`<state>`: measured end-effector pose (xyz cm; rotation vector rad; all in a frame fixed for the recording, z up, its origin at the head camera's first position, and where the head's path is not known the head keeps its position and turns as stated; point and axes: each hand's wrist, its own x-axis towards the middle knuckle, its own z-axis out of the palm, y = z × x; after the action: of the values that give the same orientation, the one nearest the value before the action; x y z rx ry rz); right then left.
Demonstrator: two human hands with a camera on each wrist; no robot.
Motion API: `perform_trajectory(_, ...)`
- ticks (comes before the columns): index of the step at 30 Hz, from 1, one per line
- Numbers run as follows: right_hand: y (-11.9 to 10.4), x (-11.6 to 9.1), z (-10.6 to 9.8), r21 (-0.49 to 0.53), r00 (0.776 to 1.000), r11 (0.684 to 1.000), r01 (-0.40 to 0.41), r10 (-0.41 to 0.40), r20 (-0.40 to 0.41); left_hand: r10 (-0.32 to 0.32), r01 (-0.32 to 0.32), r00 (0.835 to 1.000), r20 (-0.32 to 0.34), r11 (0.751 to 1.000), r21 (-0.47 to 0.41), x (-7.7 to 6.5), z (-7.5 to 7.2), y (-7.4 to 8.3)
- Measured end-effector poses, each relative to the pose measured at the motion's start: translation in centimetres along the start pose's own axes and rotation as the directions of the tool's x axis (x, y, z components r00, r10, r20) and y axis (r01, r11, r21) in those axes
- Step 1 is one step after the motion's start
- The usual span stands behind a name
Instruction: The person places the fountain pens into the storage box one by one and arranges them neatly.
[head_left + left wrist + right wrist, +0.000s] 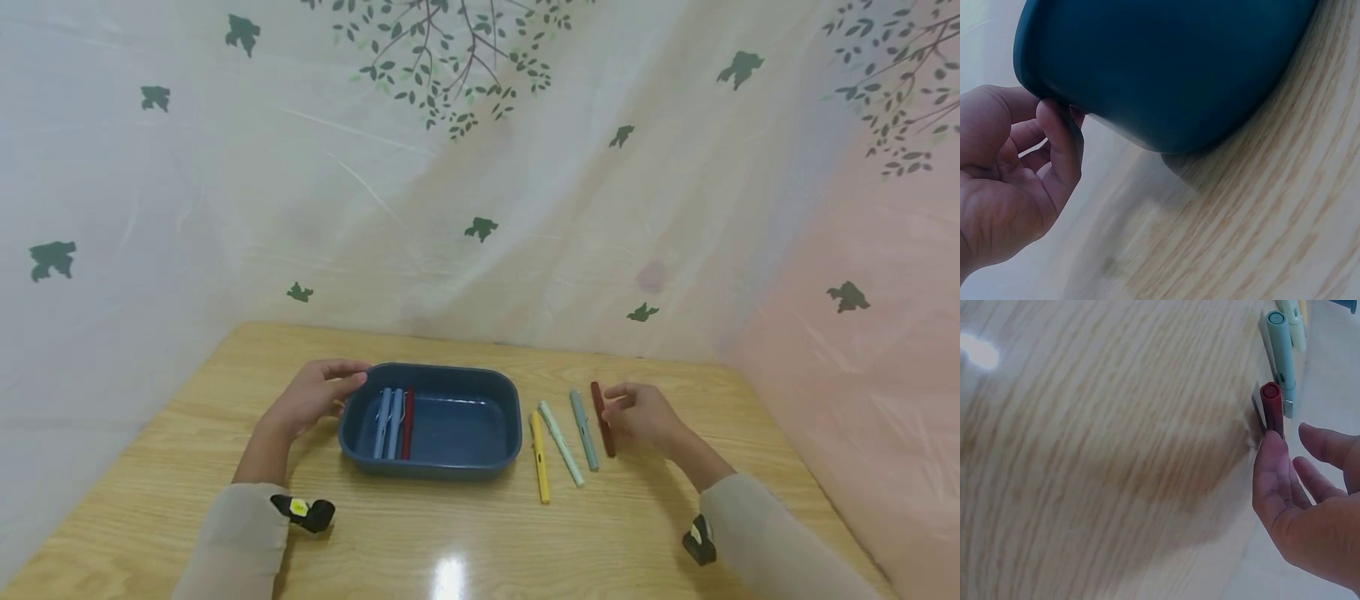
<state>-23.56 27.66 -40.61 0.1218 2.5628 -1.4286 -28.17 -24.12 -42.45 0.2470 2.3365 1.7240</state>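
In the head view my left hand holds the left end of a dark blue rectangular tray, thumb at the rim and fingers against the outer wall. The left wrist view shows my fingers curled beside the tray's outer wall. Inside lie two blue pens and a red pen, side by side. My right hand is at a dark red pen on the table. One of its fingertips overlaps that pen in the right wrist view, with the thumb standing apart.
Between the tray and the dark red pen lie a yellow pen, a pale green pen and a grey-green pen. They rest on a wood-grain table. A printed curtain hangs behind the table and along its sides.
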Motion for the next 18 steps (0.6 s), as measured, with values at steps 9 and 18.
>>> perform_trajectory(9, 0.2, -0.5, 0.9, 0.043, 0.999, 0.998, -0.039, 0.039, 0.002, -0.002, 0.002, 1.0, 0.0, 1.0, 0.009, -0.5, 0.1, 0.2)
perform_trajectory(18, 0.4, -0.7, 1.2, -0.029, 0.999, 0.999, -0.026, 0.025, -0.038, -0.001, 0.001, 1.0, 0.002, 1.0, 0.021, -1.2, 0.1, 0.4)
